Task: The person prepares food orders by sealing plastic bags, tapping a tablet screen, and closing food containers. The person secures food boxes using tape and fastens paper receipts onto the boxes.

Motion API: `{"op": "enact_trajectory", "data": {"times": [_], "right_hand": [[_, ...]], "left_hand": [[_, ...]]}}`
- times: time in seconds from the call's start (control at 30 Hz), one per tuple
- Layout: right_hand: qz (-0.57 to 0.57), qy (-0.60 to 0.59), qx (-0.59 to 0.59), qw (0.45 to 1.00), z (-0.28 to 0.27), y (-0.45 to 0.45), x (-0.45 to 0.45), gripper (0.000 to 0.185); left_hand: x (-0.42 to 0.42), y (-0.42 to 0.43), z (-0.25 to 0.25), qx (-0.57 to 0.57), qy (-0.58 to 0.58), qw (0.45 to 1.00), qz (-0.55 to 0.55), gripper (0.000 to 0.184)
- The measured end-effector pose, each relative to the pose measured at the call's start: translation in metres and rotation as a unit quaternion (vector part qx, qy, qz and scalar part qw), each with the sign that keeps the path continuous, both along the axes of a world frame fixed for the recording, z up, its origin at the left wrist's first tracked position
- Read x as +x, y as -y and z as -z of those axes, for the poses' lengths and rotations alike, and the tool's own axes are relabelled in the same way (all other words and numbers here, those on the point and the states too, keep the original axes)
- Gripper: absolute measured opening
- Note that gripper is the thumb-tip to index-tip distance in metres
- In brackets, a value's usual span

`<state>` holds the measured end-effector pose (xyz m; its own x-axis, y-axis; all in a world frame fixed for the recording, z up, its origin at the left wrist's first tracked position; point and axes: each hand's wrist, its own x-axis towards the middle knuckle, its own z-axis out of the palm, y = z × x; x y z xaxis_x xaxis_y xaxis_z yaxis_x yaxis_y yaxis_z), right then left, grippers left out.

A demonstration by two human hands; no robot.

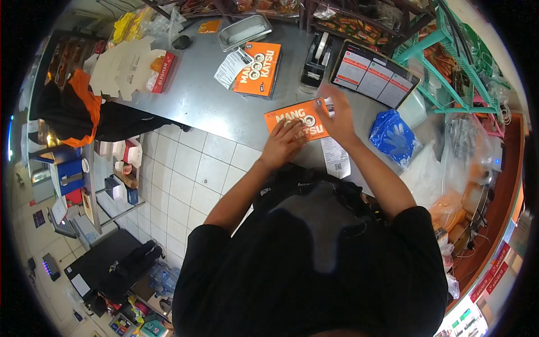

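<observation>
An orange takeaway box point(276, 115) lettered "Mang Katsu" lies shut on the metal counter in front of me. My left hand point(285, 140) rests on its lid, palm down with the fingers spread. My right hand point(338, 118) is at the box's right end, thumb by the corner and fingers apart; the fingertips are blurred by motion. A long printed receipt point(336, 157) sticks out from beneath the right end of the box, between my forearms. Part of a white paper strip shows beside my right thumb, mostly hidden.
Another orange box point(259, 81) with a receipt point(233, 66) stands behind, near a metal tray point(244, 31). A tape dispenser point(315, 62), a tablet point(373, 73) and a blue glove packet point(394, 137) surround the work spot. An open box point(163, 73) is at left, beside a person in black and orange point(84, 106).
</observation>
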<state>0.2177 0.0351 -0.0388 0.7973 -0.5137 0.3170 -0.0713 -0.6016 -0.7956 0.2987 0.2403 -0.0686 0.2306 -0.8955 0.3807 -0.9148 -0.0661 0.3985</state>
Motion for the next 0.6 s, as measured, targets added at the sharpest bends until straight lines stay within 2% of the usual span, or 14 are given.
{"op": "enact_trajectory", "data": {"times": [0.03, 0.13, 0.23, 0.33, 0.37, 0.47, 0.5, 0.53, 0.6], "right_hand": [[0.089, 0.040, 0.074, 0.992, -0.002, -0.003, 0.023, 0.069], [0.243, -0.137, 0.115, 0.953, -0.033, -0.013, 0.070, 0.087], [0.269, -0.194, 0.106, 0.938, -0.015, -0.006, 0.096, 0.093], [0.192, -0.193, 0.063, 0.960, -0.007, 0.014, 0.095, 0.083], [0.165, -0.204, 0.096, 0.960, -0.010, 0.026, 0.091, 0.072], [0.088, -0.208, 0.128, 0.966, -0.006, 0.058, 0.087, 0.059], [0.085, -0.202, 0.228, 0.949, -0.008, 0.061, 0.092, 0.042], [0.089, -0.173, 0.334, 0.922, -0.009, 0.063, 0.090, 0.037], [0.094, -0.105, 0.531, 0.835, -0.019, 0.061, 0.085, 0.027]], "left_hand": [[-0.001, -0.003, 0.007, -0.005, -0.004, 1.000, -0.002, 0.031], [-0.006, -0.008, 0.012, 0.007, 0.003, 1.000, -0.011, 0.030], [-0.009, -0.012, 0.011, 0.027, 0.007, 0.999, -0.016, 0.029], [-0.007, -0.024, 0.001, 0.027, -0.021, 0.999, -0.013, 0.028], [-0.006, -0.026, -0.001, 0.025, -0.035, 0.999, -0.011, 0.027], [-0.007, -0.029, 0.002, 0.027, -0.037, 0.999, -0.018, 0.026], [-0.007, -0.030, 0.003, 0.028, -0.034, 0.999, -0.020, 0.026], [-0.007, -0.030, 0.003, 0.028, -0.030, 0.999, -0.021, 0.026], [-0.007, -0.028, 0.005, 0.024, -0.024, 0.999, -0.024, 0.027]]}}
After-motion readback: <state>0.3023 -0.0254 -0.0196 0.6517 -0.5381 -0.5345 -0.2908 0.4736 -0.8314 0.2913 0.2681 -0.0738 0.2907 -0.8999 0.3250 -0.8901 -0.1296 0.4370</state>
